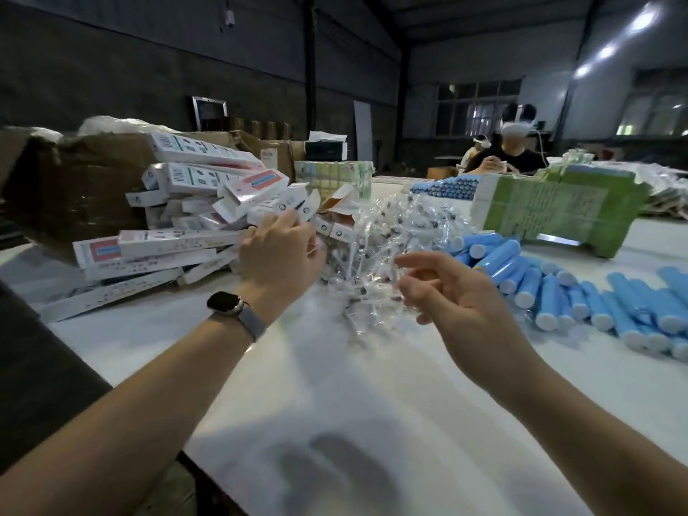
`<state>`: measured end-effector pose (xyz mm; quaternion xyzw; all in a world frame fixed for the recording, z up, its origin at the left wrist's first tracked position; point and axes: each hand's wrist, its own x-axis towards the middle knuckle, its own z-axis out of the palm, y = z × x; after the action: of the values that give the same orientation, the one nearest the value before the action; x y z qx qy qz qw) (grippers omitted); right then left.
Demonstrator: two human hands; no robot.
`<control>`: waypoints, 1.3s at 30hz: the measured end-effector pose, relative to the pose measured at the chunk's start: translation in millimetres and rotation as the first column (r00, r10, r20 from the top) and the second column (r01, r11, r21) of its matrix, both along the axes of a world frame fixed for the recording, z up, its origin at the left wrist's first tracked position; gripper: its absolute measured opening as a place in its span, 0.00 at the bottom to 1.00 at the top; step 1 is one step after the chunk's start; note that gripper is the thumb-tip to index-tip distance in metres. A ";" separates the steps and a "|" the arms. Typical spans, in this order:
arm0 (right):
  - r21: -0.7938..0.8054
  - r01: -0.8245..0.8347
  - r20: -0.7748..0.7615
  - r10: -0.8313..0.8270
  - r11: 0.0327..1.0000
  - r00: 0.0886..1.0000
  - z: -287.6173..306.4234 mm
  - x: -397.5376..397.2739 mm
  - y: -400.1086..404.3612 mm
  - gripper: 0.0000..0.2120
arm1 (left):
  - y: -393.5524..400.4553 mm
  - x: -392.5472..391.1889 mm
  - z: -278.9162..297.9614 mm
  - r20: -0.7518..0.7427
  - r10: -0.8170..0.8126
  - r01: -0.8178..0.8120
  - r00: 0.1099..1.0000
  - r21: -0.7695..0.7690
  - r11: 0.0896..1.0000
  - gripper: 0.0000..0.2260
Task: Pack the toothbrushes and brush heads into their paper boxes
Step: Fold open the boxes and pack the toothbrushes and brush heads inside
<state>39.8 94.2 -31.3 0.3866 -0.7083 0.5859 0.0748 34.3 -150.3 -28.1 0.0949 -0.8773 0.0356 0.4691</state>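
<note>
Many paper boxes (pixel 156 251) are lying stacked, apparently filled; blue toothbrushes (pixel 580 296) and wrapped brush heads (pixel 376 255) are waiting; left hand (pixel 279 255) and right hand (pixel 446 296) are hovering, fingers loosely curled, seemingly holding nothing.

Near half of white counter (pixel 335 422) open. Blocked left by stacked white paper boxes (pixel 167 251), centre by clear-wrapped brush-head heap (pixel 376 232), right by blue cylindrical toothbrush handles (pixel 580 296).
</note>
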 end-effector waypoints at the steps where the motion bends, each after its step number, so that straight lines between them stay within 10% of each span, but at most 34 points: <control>1: -0.014 0.018 0.002 -0.018 1.000 1.000 0.8 -3.7 2.6 0.11 | 21.3 2.5 4.1 -0.029 -0.040 0.040 0.999 -0.022 0.999 0.06; 8: 0.209 0.178 -0.086 -0.163 0.962 0.983 3.1 -24.8 30.9 0.37 | 129.9 24.7 38.7 -0.008 -0.467 0.446 0.884 0.313 0.839 0.03; 12: 0.178 0.182 -0.079 -0.170 0.967 0.982 4.1 -29.6 56.7 0.30 | 169.8 31.9 52.0 -0.093 -0.595 0.558 0.798 0.487 0.672 0.07; 16: 0.102 0.192 -0.045 -0.188 0.976 0.981 -1.1 -30.3 83.0 0.22 | 200.9 23.7 47.6 -0.399 -0.760 0.756 0.513 0.630 0.180 0.10; 21: -0.053 0.128 0.124 -0.121 0.990 0.985 -3.3 -35.7 106.5 0.32 | 221.4 2.1 5.2 -0.498 -0.819 0.682 0.283 0.705 -0.194 0.25; 25: -0.089 0.100 0.117 -0.090 0.991 0.989 -2.2 -36.3 113.7 0.16 | 213.8 -4.9 -12.5 -0.395 -0.897 0.643 0.199 0.743 -0.184 0.44; 32: -0.026 -0.014 0.097 0.017 1.000 0.995 -7.1 -28.3 102.0 0.30 | 215.5 -4.3 -12.9 -0.549 -0.812 0.613 0.197 0.716 -0.335 0.38; 39: -0.046 -0.072 0.094 0.076 0.996 0.993 0.1 -29.3 112.5 0.17 | 212.1 -5.1 -24.3 -0.522 -0.836 0.509 0.170 0.773 -0.379 0.31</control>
<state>10.5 206.7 -31.2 0.3825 -0.6836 0.6210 0.0272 29.1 61.7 -52.4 -0.2482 -0.6198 -0.7389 0.0907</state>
